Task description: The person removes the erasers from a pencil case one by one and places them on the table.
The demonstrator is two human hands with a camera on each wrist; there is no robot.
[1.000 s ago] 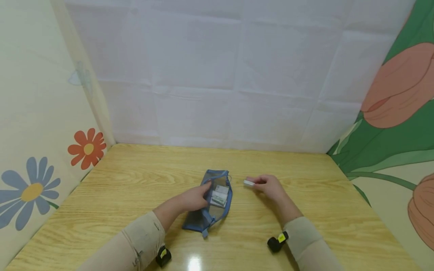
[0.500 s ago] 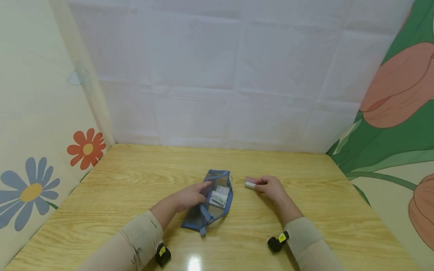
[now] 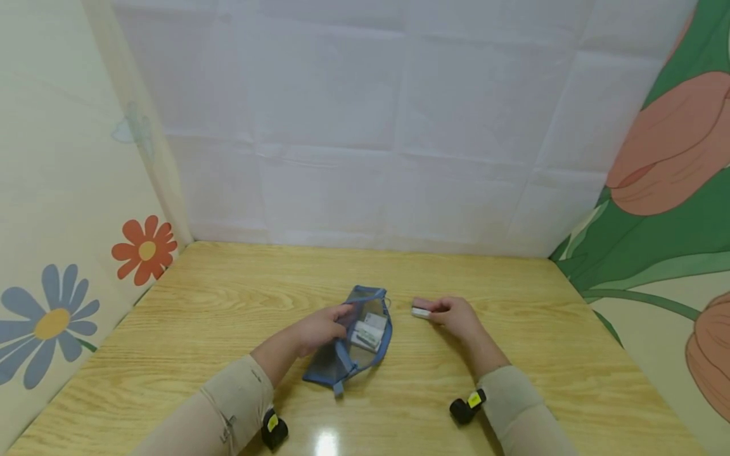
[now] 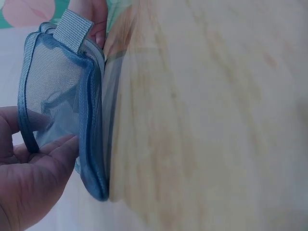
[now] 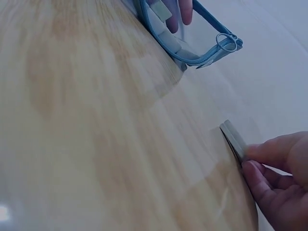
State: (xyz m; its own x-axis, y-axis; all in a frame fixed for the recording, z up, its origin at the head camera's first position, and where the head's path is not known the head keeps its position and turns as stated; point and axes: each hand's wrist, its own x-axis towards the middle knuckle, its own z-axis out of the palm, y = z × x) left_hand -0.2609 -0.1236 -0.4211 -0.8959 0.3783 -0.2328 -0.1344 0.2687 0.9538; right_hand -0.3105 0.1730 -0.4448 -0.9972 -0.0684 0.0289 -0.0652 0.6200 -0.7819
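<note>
A blue-edged mesh zip pouch (image 3: 333, 362) lies on the table with its mouth spread wide. Several small whitish flat pieces (image 3: 369, 332) show inside it, one with green print. My left hand (image 3: 316, 330) grips the pouch's left wall, and in the left wrist view its fingers (image 4: 60, 149) reach in over the rim. To the right of the pouch, my right hand (image 3: 456, 315) pinches a small flat whitish piece (image 5: 233, 137) between thumb and fingers, low at the table's surface. This piece has a thin layered edge; its exact kind I cannot tell.
The wood-grain table (image 3: 256, 272) runs back to a white sheet (image 3: 331, 126). Flower-patterned walls stand at left and right. A metal ring (image 5: 226, 42) hangs at the pouch's far end. Black wrist cameras (image 3: 466, 410) sit at both sleeves.
My left hand has drawn slightly left, and the pouch's near end has shifted left with it. My right hand has come slightly nearer with the whitish piece still pinched.
</note>
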